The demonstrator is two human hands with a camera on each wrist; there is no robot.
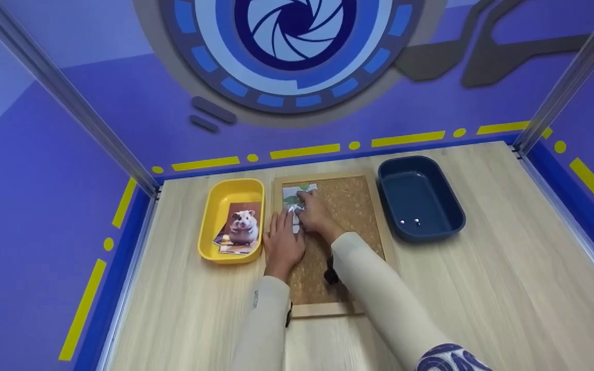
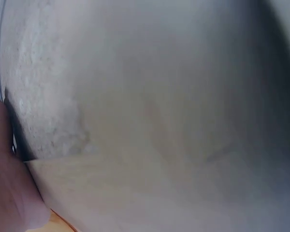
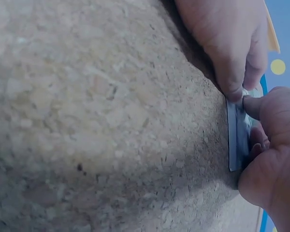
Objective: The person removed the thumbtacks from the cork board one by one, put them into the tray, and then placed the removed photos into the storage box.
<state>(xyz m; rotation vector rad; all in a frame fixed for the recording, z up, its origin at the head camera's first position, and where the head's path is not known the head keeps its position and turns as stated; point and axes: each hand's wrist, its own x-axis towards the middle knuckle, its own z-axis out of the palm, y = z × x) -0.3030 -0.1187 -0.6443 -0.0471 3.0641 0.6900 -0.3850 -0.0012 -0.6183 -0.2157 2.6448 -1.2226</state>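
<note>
A picture card [image 1: 289, 194] with green leaves and white shapes lies at the upper left of the wood-framed corkboard [image 1: 346, 206]. My left hand [image 1: 283, 247] rests at its lower end, fingers pointing away from me. Over the card's right side, my right hand [image 1: 318, 212] touches it with bent index finger and thumb set apart. In the right wrist view both hands meet at the card [image 3: 238, 135]; I cannot tell whether the right fingertips pinch something small. The left wrist view is blurred, with part of the left hand [image 2: 12, 179] at its edge.
Left of the board stands a yellow tray [image 1: 207, 226] with several picture cards, a hamster photo [image 1: 244, 224] on top. At the right, a navy tray [image 1: 454, 206] holds two small shiny pieces [image 1: 417, 222]. Purple walls [image 1: 121, 118] enclose the table's back and sides.
</note>
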